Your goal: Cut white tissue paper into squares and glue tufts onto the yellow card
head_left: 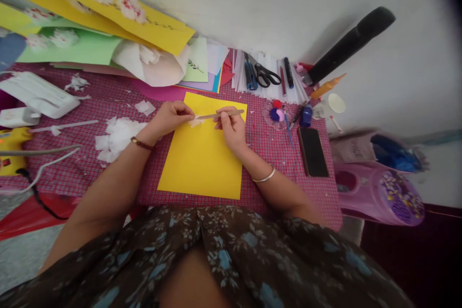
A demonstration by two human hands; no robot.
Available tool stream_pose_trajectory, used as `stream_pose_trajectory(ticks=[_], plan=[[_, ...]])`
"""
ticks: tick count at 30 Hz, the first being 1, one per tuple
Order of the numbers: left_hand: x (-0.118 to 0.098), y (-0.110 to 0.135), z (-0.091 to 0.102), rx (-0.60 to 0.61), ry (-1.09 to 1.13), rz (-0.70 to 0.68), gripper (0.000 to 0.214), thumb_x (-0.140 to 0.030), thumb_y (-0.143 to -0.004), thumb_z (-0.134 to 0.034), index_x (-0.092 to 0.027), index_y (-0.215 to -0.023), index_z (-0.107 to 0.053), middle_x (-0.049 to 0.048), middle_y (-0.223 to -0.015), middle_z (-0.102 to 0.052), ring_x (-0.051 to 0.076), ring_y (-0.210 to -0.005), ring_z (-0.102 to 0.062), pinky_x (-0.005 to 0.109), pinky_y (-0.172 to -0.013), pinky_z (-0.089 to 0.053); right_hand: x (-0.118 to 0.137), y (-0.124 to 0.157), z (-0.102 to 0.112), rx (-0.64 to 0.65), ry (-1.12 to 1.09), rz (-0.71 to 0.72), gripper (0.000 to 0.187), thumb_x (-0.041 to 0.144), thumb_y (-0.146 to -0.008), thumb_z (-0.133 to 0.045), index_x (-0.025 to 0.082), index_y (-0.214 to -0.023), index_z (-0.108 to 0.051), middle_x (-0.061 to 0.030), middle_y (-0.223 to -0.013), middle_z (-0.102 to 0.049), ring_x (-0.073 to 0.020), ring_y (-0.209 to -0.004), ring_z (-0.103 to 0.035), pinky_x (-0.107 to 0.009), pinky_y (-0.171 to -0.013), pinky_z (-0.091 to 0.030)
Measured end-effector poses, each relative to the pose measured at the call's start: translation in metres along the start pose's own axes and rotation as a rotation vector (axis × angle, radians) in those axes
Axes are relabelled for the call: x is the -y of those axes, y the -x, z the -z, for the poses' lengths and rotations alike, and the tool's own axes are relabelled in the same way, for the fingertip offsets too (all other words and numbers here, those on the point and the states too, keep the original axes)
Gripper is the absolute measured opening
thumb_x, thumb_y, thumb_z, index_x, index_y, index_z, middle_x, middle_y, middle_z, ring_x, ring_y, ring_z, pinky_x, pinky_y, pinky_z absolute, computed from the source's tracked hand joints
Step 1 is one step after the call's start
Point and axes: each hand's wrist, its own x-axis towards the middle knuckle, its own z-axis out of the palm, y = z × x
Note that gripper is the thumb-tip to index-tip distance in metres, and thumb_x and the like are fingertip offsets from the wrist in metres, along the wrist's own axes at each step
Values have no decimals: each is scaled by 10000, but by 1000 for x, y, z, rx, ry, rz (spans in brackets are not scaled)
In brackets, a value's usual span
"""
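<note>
A yellow sheet of paper [205, 163] lies on the checked cloth in front of me. Over its upper left part, my left hand [175, 116] is closed in a pinch on a small piece of white tissue paper [196, 122]. My right hand [231, 130] grips a flat wooden stick [231, 113] like a pen. The stick's tip points left and meets the tissue by my left fingertips; the exact contact is too small to make out. To the left of the sheet sits a pile of white tissue pieces [121, 138], with a loose square [145, 108] above it.
Scissors [267, 75], a box cutter [250, 73] and pens lie on white papers at the back. A phone [313, 152] and paint bottle [306, 115] are at right. Yellow cards with tissue blossoms [119, 5] lean at back left. A white power strip [39, 94] and glue gun [12, 151] are left.
</note>
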Motion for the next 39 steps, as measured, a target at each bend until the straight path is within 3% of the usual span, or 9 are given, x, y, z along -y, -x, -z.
stream_pose_trajectory(ticks=[17,24,30,32,35,39], plan=[[1,-4,-2,23,-20,-33,167,-343,-751,-685,-196,-761,-762,58,-835,-754,216,-809,-666,308,-733,-506,-3,-1,-1,190,327,107,383,596,-1047,-438,278,-1020,-648,-32,-907,-687,-195,-782,-662,-352,-731,-546],[5,-7,6,-37,-78,49,260,-350,-814,-601,-201,-950,-764,40,-952,-773,216,-838,-651,298,-764,-495,7,-1,1,338,586,234,318,425,-1082,-415,259,-1049,-683,-74,-1086,-732,-244,-990,-685,-400,-894,-531],[3,-5,4,-76,21,101,201,-281,-787,-634,-188,-933,-735,23,-916,-740,195,-816,-620,294,-762,-479,11,-1,-1,405,745,342,291,348,-1084,-423,233,-1048,-688,-96,-1022,-734,-246,-900,-677,-395,-832,-506],[1,-2,6,-133,171,132,168,-250,-775,-666,-180,-917,-721,17,-865,-723,175,-787,-612,285,-755,-484,11,0,0,382,724,360,298,361,-1086,-422,230,-1035,-684,-93,-1012,-735,-240,-915,-684,-389,-840,-513],[0,4,22,-258,306,159,136,-203,-797,-661,-164,-925,-685,3,-788,-683,139,-741,-593,265,-742,-488,7,-2,5,232,515,313,318,444,-1074,-443,228,-1011,-667,-71,-963,-731,-210,-872,-693,-364,-805,-539],[9,13,64,-467,239,173,47,-173,-857,-589,-159,-894,-612,-15,-762,-630,104,-697,-550,246,-733,-477,-2,-8,12,-36,83,31,311,534,-1010,-535,241,-957,-625,10,-751,-680,-137,-620,-642,-273,-586,-513]])
